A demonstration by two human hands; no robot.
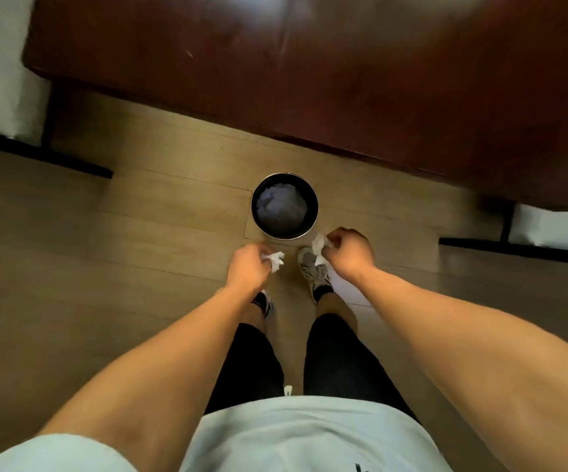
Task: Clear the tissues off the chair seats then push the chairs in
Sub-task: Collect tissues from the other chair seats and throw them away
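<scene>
My left hand (247,267) is closed on a crumpled white tissue (275,259) that sticks out to its right. A second white tissue (319,248) hangs from my right hand (349,252), pinched in its fingers. Both hands are held low, just short of a small round black bin (314,212) that stands on the wooden floor. Crumpled white paper (281,207) lies inside the bin. No chair is in view.
A dark red-brown wooden table (310,80) fills the top of the view, its near edge just beyond the bin. Black metal table feet (71,165) (521,248) run along the floor at left and right. My shoes (313,270) stand right behind the bin.
</scene>
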